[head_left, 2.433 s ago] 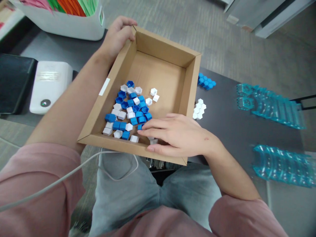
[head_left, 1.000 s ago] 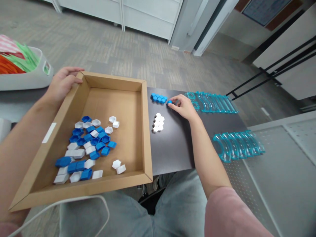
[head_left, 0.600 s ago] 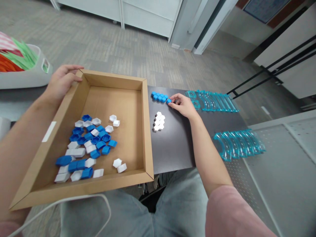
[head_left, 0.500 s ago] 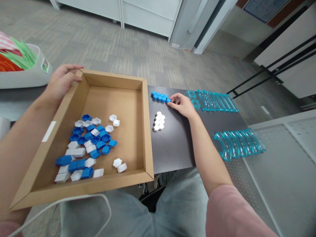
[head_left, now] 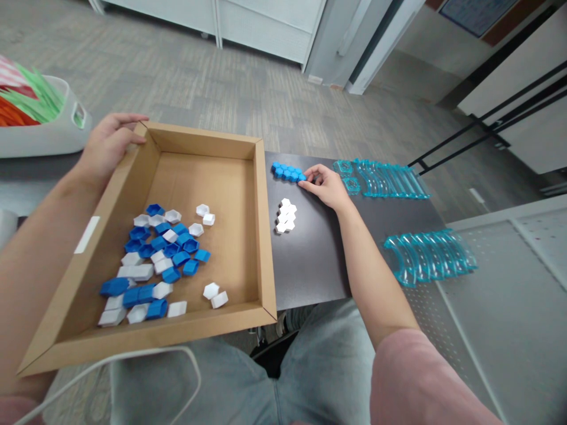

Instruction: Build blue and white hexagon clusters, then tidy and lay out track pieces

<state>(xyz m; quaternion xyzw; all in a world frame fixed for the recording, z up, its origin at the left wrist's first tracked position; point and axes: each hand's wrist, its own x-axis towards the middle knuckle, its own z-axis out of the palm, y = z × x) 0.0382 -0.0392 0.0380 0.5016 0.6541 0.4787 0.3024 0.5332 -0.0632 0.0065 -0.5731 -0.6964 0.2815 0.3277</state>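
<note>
My left hand (head_left: 110, 143) grips the far left corner of a shallow cardboard box (head_left: 264, 236), fingers over its rim. Inside the box lie loose blue hexagonal pieces (head_left: 190, 245) and white hexagonal pieces (head_left: 211, 290), mostly toward its left and near side. On the dark table, my right hand (head_left: 325, 186) pinches the rightmost blue hexagonal piece (head_left: 302, 177) at the end of a blue cluster (head_left: 286, 172). That piece sits against its neighbours, partly hidden by the fingertips. Just nearer to me is a group of white hexagonal pieces (head_left: 286, 216) set side by side.
Clear teal curved plastic parts (head_left: 390, 179) lie in a row at the table's far right, with another row (head_left: 429, 258) nearer. A white bin (head_left: 66, 127) with colourful strips stands at the left. A white cable (head_left: 146, 353) crosses near my lap.
My right hand has shifted slightly left and up, bringing the end blue piece snug against the cluster. The left hand still holds the box corner.
</note>
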